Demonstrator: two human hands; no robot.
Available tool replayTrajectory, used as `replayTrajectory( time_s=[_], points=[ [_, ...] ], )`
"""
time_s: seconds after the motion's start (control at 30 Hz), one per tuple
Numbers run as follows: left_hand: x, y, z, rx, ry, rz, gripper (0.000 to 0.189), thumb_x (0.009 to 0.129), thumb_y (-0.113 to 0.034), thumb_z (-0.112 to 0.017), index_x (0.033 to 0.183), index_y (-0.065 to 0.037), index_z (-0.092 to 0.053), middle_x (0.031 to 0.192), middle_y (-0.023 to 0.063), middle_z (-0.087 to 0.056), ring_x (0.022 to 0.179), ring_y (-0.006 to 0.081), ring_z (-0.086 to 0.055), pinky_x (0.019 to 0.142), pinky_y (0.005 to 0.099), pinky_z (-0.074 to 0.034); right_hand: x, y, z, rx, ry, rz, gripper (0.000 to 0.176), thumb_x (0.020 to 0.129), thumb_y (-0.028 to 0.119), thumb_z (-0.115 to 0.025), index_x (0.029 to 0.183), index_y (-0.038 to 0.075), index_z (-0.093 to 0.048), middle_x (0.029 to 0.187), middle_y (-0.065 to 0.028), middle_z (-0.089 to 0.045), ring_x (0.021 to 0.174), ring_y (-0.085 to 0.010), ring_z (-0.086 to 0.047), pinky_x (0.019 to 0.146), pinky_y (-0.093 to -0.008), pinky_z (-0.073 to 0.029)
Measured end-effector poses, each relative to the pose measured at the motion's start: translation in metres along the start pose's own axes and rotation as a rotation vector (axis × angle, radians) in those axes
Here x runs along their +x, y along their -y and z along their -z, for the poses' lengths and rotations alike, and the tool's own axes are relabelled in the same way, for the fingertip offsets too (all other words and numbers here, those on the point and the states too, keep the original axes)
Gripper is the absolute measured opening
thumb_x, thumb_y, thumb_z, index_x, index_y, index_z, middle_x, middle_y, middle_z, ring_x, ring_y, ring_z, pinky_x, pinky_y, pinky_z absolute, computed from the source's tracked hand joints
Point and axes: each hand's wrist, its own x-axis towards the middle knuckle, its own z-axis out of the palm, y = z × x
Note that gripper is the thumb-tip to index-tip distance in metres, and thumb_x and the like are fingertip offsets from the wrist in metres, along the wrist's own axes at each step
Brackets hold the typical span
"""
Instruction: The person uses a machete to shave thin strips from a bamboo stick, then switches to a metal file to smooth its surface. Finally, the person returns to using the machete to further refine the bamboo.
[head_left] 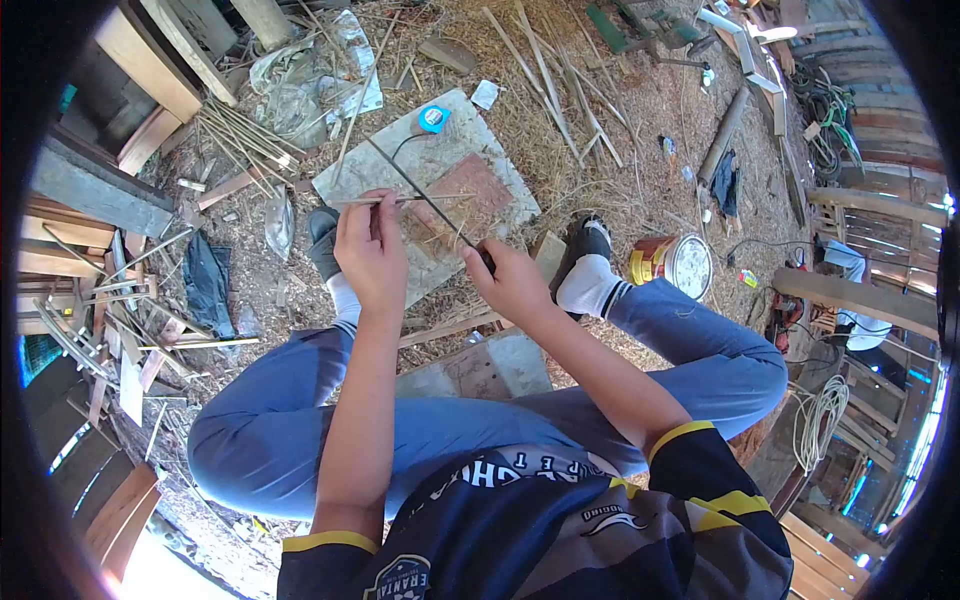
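Note:
My left hand [372,245] pinches a thin wooden stick [445,196] that lies crosswise over a grey slab on the floor. My right hand [507,283] is closed round the dark handle of a long knife [415,187]. Its narrow dark blade points up and left, crossing the stick just right of my left fingers. Below both hands is the grey slab [335,183], with a reddish-brown patch [475,185] and wood shavings on it. A round blue tape measure [433,119] rests near the slab's far edge.
Shavings cover the ground around my feet. A bundle of thin sticks [240,140] lies to the left, near a dark plastic bag [207,285]. On the right stand a yellow-and-red can [655,262] and, farther off, a coiled rope [822,420]. Long wood strips [545,85] lie ahead.

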Motion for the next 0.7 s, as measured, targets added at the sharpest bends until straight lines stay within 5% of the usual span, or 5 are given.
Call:
replayTrajectory(
  time_s=[0.23,0.43,0.53,0.7],
  points=[
    [0.002,-0.003,0.003,0.012,0.021,0.013,0.010,0.102,-0.004,-0.070,0.103,0.005,-0.071,0.096,0.0117,-0.072,0.079,0.0160,-0.073,0.067,0.0280,-0.056,-0.002,0.009,0.011,0.050,-0.026,0.095,0.042,0.107,0.036,-0.059,0.091,-0.002,-0.067,0.074,-0.0281,-0.064,0.073,-0.0479,-0.066,0.066,-0.0540,-0.049],
    [0.006,-0.011,0.002,0.021,0.014,0.000,0.009,0.102,-0.004,-0.069,0.103,0.005,-0.071,0.095,0.0119,-0.072,0.079,0.0158,-0.073,0.067,0.0278,-0.056,0.008,-0.026,0.014,-0.039,0.041,-0.096,0.046,0.107,0.039,-0.057,0.090,-0.002,-0.070,0.080,-0.0278,-0.069,0.078,-0.0496,-0.069,0.071,-0.0558,-0.054],
    [0.004,-0.010,0.004,0.106,0.033,-0.044,0.009,0.103,-0.004,-0.068,0.104,0.004,-0.071,0.094,0.0125,-0.072,0.081,0.0174,-0.075,0.069,0.0300,-0.058,0.002,-0.001,0.023,0.043,0.071,0.021,0.050,0.107,0.043,-0.056,0.093,-0.002,-0.071,0.080,-0.0284,-0.069,0.078,-0.0495,-0.069,0.072,-0.0556,-0.054],
    [0.005,-0.022,0.004,0.224,0.047,-0.078,0.008,0.100,-0.006,-0.072,0.099,0.003,-0.071,0.093,0.0126,-0.073,0.078,0.0217,-0.071,0.069,0.0330,-0.055,0.006,-0.050,0.014,-0.001,0.024,-0.056,0.050,0.107,0.042,-0.057,0.091,-0.003,-0.071,0.079,-0.0285,-0.068,0.078,-0.0494,-0.068,0.072,-0.0550,-0.053]
  ],
)
